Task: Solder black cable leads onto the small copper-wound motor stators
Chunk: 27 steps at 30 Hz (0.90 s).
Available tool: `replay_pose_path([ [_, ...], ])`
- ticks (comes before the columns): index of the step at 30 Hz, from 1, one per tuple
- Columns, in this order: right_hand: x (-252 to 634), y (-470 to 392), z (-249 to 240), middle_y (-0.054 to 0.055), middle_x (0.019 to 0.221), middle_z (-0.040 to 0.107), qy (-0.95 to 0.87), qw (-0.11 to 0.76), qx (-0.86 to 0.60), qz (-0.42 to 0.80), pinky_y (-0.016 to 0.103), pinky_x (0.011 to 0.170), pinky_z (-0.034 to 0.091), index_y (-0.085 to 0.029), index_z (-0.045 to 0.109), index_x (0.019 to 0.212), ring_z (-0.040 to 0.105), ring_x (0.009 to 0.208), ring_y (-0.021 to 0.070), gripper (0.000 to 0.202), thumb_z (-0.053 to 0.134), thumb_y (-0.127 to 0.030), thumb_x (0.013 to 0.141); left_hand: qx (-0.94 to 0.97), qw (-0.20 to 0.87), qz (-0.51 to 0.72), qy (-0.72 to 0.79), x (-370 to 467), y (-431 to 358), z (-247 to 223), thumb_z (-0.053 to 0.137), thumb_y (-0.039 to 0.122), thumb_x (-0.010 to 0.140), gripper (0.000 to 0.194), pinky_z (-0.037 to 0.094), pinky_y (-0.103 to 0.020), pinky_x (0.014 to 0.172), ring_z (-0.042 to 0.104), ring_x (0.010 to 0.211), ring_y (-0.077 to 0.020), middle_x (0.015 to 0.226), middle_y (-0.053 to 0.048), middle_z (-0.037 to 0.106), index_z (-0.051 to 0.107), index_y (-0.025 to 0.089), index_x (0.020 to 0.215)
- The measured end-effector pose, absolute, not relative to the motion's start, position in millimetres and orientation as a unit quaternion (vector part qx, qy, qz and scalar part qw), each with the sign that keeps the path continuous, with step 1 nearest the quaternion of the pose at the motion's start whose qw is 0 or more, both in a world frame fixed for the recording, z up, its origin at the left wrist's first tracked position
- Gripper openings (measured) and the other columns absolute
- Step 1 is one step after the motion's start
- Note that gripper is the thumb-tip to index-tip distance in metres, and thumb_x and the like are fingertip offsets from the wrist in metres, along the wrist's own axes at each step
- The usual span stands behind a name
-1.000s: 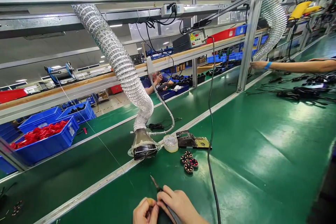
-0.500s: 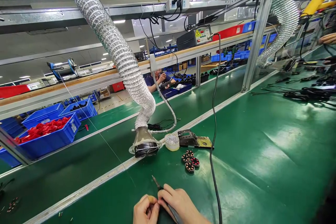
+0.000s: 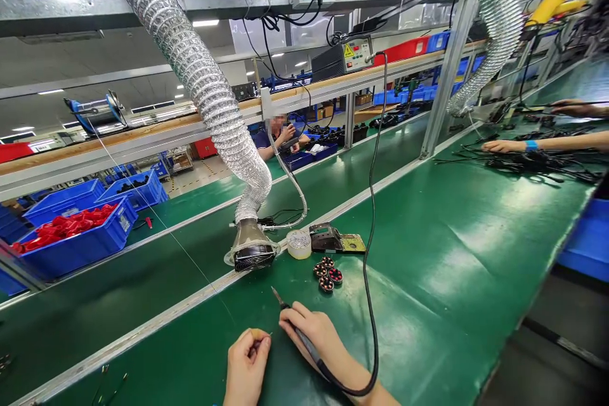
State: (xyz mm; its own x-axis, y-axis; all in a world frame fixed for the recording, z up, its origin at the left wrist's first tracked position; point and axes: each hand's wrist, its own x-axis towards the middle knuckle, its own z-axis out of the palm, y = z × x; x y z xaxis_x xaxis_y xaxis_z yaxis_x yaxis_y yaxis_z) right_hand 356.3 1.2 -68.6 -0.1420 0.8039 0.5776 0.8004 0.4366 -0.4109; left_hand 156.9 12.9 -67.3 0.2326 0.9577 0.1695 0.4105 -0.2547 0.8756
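Note:
My right hand (image 3: 311, 333) is closed around the grey handle of a soldering iron (image 3: 309, 347), whose bare tip points up and left over the green mat. A black cable runs from the iron past my wrist. To its left, my left hand (image 3: 248, 355) is pinched, thumb against index finger, with a tiny thin end poking out; what it belongs to is hidden. The two hands are apart. Beyond them lie several small round parts (image 3: 326, 283) with copper and red dots. Behind these sit a black iron stand (image 3: 326, 238) with a yellow sponge (image 3: 353, 243) and a whitish round roll (image 3: 299, 244).
A fume duct (image 3: 219, 108) hangs down to a black-mouthed hood (image 3: 254, 255). Solder wire stretches from a spool (image 3: 98, 113) towards the mat. Short wires (image 3: 113, 386) lie lower left. A co-worker's hand (image 3: 504, 146) rests at black cables, far right. Blue bins (image 3: 80, 247) hold red parts.
My hands have moved apart, the left one slightly left and the right one holding the iron away from it. The view has swung a little to the right, showing a co-worker's arms.

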Motion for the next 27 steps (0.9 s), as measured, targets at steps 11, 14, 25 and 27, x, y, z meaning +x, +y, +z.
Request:
replay_pose_path([
  [11,414.5,6.7,-27.6,0.002,0.092,0.067,-0.697,0.389,-0.602,-0.022,0.024,0.062,0.051,-0.026,0.063,0.107,0.070,0.072,0.0155,0.028,0.037,-0.034,0.106,0.672,0.377,0.393,0.501,157.9,6.6,-72.4,0.060,0.054,0.091,0.040,0.048,-0.023,0.062,0.059,0.068,-0.0171,0.077,-0.007,0.065,0.072,0.017,0.080],
  [14,436.2,33.0,-39.6,0.004,0.097,0.067,-0.701,0.392,-0.595,-0.046,0.024,0.061,0.052,-0.025,0.062,0.114,0.071,0.075,0.0168,0.029,0.038,-0.037,0.106,0.670,0.373,0.384,0.514,159.7,2.0,-72.6,0.059,0.052,0.092,0.038,0.047,-0.023,0.061,0.057,0.067,-0.0166,0.076,-0.007,0.064,0.071,0.017,0.080],
  [25,468.8,10.7,-84.1,0.006,0.099,0.068,-0.734,0.411,-0.535,-0.082,0.024,0.066,0.059,-0.025,0.064,0.117,0.073,0.079,0.0181,0.028,0.044,-0.039,0.104,0.586,0.237,0.399,0.664,107.1,52.0,-67.7,0.055,0.065,0.085,0.051,0.035,-0.025,0.055,0.050,0.058,-0.0166,0.061,0.000,0.056,0.073,0.018,0.087],
  [27,479.3,3.1,-96.3,0.008,0.099,0.068,-0.727,0.424,-0.526,-0.118,0.025,0.069,0.060,-0.025,0.064,0.121,0.074,0.082,0.0189,0.027,0.046,-0.037,0.103,0.575,0.198,0.379,0.698,81.0,77.4,-65.9,0.053,0.064,0.085,0.050,0.035,-0.026,0.055,0.052,0.057,-0.0180,0.060,0.000,0.057,0.072,0.018,0.090],
])
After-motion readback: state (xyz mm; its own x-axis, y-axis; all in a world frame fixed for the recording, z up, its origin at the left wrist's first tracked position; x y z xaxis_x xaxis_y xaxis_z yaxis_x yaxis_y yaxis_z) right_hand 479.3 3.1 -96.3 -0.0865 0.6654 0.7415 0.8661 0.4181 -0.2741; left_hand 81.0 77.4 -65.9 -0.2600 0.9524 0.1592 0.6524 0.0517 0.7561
